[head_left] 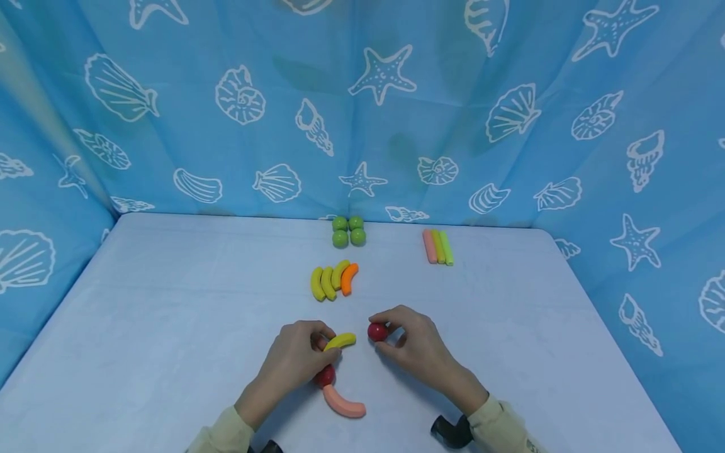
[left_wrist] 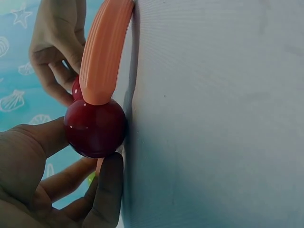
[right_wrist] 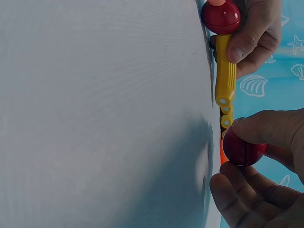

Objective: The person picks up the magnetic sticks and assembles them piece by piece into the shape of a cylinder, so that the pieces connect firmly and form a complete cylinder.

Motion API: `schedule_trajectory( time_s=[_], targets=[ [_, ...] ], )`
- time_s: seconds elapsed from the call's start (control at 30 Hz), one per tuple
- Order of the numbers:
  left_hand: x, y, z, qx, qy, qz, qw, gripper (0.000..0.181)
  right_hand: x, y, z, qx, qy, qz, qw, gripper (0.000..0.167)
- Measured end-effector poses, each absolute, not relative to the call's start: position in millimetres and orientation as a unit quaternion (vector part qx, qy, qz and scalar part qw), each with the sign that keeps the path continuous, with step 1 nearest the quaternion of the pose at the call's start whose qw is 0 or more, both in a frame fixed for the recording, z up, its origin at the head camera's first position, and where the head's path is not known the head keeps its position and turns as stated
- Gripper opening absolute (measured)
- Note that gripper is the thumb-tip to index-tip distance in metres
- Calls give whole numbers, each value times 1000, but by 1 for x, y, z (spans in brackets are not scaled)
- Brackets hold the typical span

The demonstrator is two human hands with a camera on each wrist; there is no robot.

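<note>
Over on the bench (head_left: 198,302), the left hand (head_left: 294,352) grips a yellow curved piece (head_left: 343,340) where it meets a red ball (head_left: 325,376) touching a pink curved piece (head_left: 344,404), while the right hand (head_left: 418,345) pinches a second red ball (head_left: 376,332) just beside the yellow tip.

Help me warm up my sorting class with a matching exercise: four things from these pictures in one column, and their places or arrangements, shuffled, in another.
1. Green balls
2. Orange curved piece
3. Pink curved piece
4. Straight sticks

A. End against a red ball by the left hand
B. Two-by-two group near the far edge of the table
C. Three side by side, toward the far right
D. Beside yellow curved pieces

Pairs: 1-B; 2-D; 3-A; 4-C
</note>
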State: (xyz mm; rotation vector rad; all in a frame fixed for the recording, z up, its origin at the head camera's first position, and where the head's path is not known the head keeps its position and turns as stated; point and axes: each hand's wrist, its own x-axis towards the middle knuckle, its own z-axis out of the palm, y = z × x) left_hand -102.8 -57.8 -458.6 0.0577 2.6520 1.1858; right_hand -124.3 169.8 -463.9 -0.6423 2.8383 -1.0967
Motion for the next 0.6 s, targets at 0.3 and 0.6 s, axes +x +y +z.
schedule_trajectory(
  time_s=[0.3,0.6],
  targets=[
    [-101,-59,-459,24,901,418,113,21,-120,166,-466,-216,912,-348,29,46],
    [-102,-61,-461,25,896,428,116,22,-117,163,-468,-233,910,-340,32,44]
  ],
)
